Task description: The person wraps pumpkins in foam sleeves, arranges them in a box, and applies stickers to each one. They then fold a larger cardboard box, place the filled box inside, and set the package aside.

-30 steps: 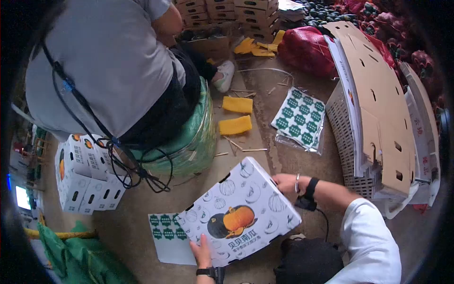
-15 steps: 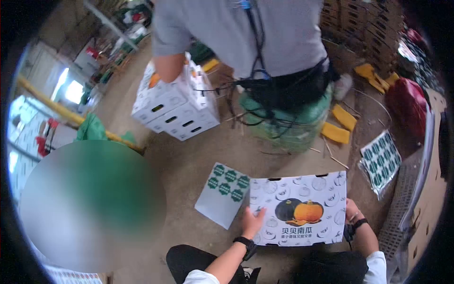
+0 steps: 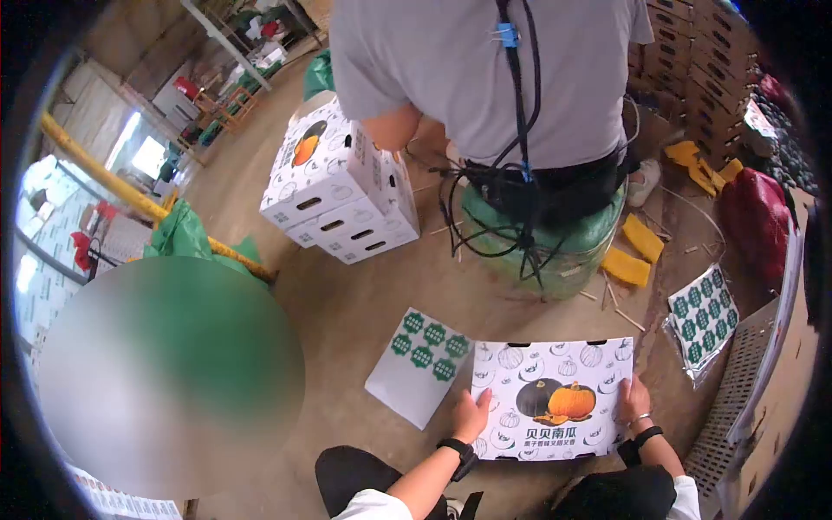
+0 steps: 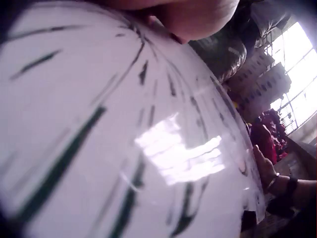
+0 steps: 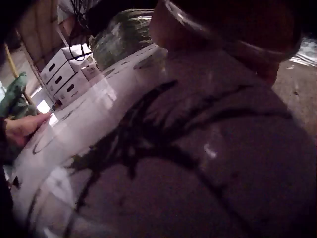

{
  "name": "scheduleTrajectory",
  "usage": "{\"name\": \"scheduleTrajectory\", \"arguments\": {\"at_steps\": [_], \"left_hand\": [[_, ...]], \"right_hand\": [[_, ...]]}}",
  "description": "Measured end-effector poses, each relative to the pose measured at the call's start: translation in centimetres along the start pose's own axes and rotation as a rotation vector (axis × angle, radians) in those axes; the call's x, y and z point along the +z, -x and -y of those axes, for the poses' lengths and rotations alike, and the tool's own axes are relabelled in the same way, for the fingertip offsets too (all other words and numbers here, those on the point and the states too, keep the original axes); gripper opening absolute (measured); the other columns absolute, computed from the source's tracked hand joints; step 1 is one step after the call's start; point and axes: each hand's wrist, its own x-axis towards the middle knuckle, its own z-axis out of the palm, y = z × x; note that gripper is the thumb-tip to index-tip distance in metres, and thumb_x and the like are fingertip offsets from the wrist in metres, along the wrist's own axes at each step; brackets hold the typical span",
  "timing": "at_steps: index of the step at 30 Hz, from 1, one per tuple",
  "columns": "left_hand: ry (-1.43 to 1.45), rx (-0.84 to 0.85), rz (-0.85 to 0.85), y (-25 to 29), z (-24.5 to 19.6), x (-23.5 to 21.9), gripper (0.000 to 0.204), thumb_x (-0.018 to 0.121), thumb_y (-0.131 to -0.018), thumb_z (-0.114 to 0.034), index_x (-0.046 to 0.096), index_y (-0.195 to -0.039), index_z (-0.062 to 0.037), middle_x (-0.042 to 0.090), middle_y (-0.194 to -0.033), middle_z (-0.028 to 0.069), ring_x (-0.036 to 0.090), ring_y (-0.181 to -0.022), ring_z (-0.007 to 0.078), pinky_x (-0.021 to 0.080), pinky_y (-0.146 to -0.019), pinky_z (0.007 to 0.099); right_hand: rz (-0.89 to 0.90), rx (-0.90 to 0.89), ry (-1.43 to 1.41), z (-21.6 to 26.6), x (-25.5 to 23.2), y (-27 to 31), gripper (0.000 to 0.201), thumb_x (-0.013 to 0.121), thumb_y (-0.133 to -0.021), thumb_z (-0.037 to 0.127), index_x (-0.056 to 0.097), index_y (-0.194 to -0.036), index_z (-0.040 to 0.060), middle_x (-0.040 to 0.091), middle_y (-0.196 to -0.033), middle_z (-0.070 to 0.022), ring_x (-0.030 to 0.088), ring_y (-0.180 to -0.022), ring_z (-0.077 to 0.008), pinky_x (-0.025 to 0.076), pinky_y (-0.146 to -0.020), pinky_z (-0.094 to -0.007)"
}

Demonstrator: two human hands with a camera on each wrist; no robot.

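Note:
A white carton [image 3: 555, 355] printed with pumpkins lies square in front of me in the head view, between both hands. My left hand [image 3: 471, 418] grips its left side, thumb on the top face. On the opposite side my right hand [image 3: 636, 400] holds the edge, with the fingers partly hidden. The carton's glossy printed face [image 4: 124, 114] fills most of the left wrist view, where the right hand [image 4: 265, 166] shows at the far edge. A sheet of green stickers [image 3: 416, 364] lies beside the carton's left edge, close to the left hand.
Ahead sits a person in a grey shirt [image 3: 485, 95] on a green wrapped seat [image 3: 563, 247], an arm at stacked pumpkin cartons [image 3: 338, 204]. A bagged sticker pack [image 3: 704, 316], yellow netting [image 3: 628, 264] and a plastic crate [image 3: 732, 373] are at right. A yellow pole [image 3: 104, 169] crosses the left.
The carton has turned from tilted to nearly level, and my right hand has shifted from its upper edge to its right side. The head view has swung left. The seated person's arm now reaches the stacked cartons.

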Motion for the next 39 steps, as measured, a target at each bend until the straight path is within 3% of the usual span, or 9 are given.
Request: {"name": "scheduleTrajectory", "arguments": {"at_steps": [2, 7, 8, 11, 16, 19, 26, 29, 39], "left_hand": [[0.013, 0.004, -0.013, -0.5, 1.0, 0.9, 0.057, 0.054, -0.084, -0.053, 0.053, -0.093, 0.0035, 0.062, -0.089, 0.0277, 0.059, -0.084, 0.0453, 0.046, -0.073, 0.0508], [-0.060, -0.076, -0.009, -1.1, 2.3, 1.7, 0.058, 0.053, -0.084, -0.052, 0.057, -0.089, 0.0060, 0.062, -0.087, 0.0292, 0.059, -0.086, 0.0459, 0.046, -0.074, 0.0505], [0.142, -0.040, -0.040, -1.1, 2.4, 2.3, 0.057, 0.054, -0.085, -0.050, 0.057, -0.088, 0.0074, 0.061, -0.086, 0.0304, 0.059, -0.085, 0.0463, 0.046, -0.072, 0.0503], [-0.041, 0.011, -0.139, -0.3, 0.1, 1.2, 0.055, 0.054, -0.087, -0.044, 0.055, -0.088, 0.0107, 0.061, -0.087, 0.0314, 0.058, -0.084, 0.0470, 0.045, -0.071, 0.0507], [0.150, 0.204, -0.155, -0.1, -0.9, 1.1, 0.044, 0.053, -0.089, -0.028, 0.052, -0.111, 0.0100, 0.060, -0.101, 0.0285, 0.058, -0.094, 0.0412, 0.045, -0.080, 0.0438], [0.167, 0.112, -0.051, -0.2, -0.9, 0.9, 0.050, 0.051, -0.091, -0.031, 0.048, -0.119, 0.0102, 0.056, -0.114, 0.0283, 0.055, -0.102, 0.0404, 0.042, -0.089, 0.0419], [0.094, 0.149, -0.102, -2.2, 3.7, 2.8, 0.044, 0.052, -0.090, -0.027, 0.052, -0.110, 0.0120, 0.060, -0.103, 0.0292, 0.058, -0.095, 0.0413, 0.045, -0.081, 0.0427], [0.137, 0.081, -0.068, -0.3, -0.6, 1.2, 0.046, 0.052, -0.090, -0.029, 0.052, -0.108, 0.0136, 0.059, -0.102, 0.0304, 0.058, -0.094, 0.0413, 0.046, -0.080, 0.0421], [0.088, 0.106, -0.106, -1.3, 1.9, 2.1, 0.042, 0.052, -0.090, -0.025, 0.051, -0.109, 0.0131, 0.059, -0.103, 0.0302, 0.058, -0.094, 0.0406, 0.046, -0.081, 0.0416]], "right_hand": [[-0.036, 0.036, -0.021, -0.5, 0.9, 0.0, 0.045, 0.033, -0.092, 0.045, 0.054, -0.109, 0.0099, 0.062, -0.087, -0.0266, 0.057, -0.084, -0.0466, 0.044, -0.072, -0.0543], [0.010, 0.262, -0.154, 2.4, -0.1, 1.0, 0.043, 0.038, -0.090, 0.042, 0.055, -0.114, 0.0115, 0.062, -0.093, -0.0253, 0.058, -0.089, -0.0445, 0.045, -0.080, -0.0519], [0.035, 0.265, -0.152, 2.7, -0.3, 1.4, 0.043, 0.038, -0.089, 0.043, 0.054, -0.115, 0.0120, 0.063, -0.095, -0.0247, 0.058, -0.090, -0.0439, 0.045, -0.080, -0.0510], [0.063, 0.189, -0.192, 2.6, -0.8, 1.1, 0.047, 0.038, -0.089, 0.047, 0.053, -0.118, 0.0136, 0.063, -0.098, -0.0227, 0.058, -0.092, -0.0432, 0.045, -0.081, -0.0499], [0.075, 0.215, -0.243, 3.2, -2.1, 1.5, 0.047, 0.037, -0.090, 0.049, 0.053, -0.119, 0.0145, 0.063, -0.097, -0.0226, 0.059, -0.091, -0.0416, 0.045, -0.080, -0.0493], [0.065, 0.228, -0.264, 3.2, -2.0, 1.5, 0.044, 0.038, -0.091, 0.046, 0.055, -0.117, 0.0139, 0.064, -0.095, -0.0218, 0.059, -0.090, -0.0414, 0.046, -0.079, -0.0488], [0.057, 0.224, -0.314, 3.5, -2.6, 1.7, 0.044, 0.040, -0.090, 0.046, 0.057, -0.113, 0.0125, 0.064, -0.094, -0.0217, 0.060, -0.088, -0.0412, 0.046, -0.078, -0.0487], [0.065, 0.232, -0.321, 3.3, -2.6, 1.8, 0.044, 0.040, -0.090, 0.046, 0.057, -0.113, 0.0122, 0.064, -0.094, -0.0219, 0.060, -0.089, -0.0411, 0.046, -0.078, -0.0486], [0.022, 0.231, -0.331, 3.6, -2.7, 2.2, 0.044, 0.040, -0.090, 0.045, 0.057, -0.115, 0.0123, 0.064, -0.096, -0.0214, 0.060, -0.091, -0.0406, 0.046, -0.081, -0.0480]]}}
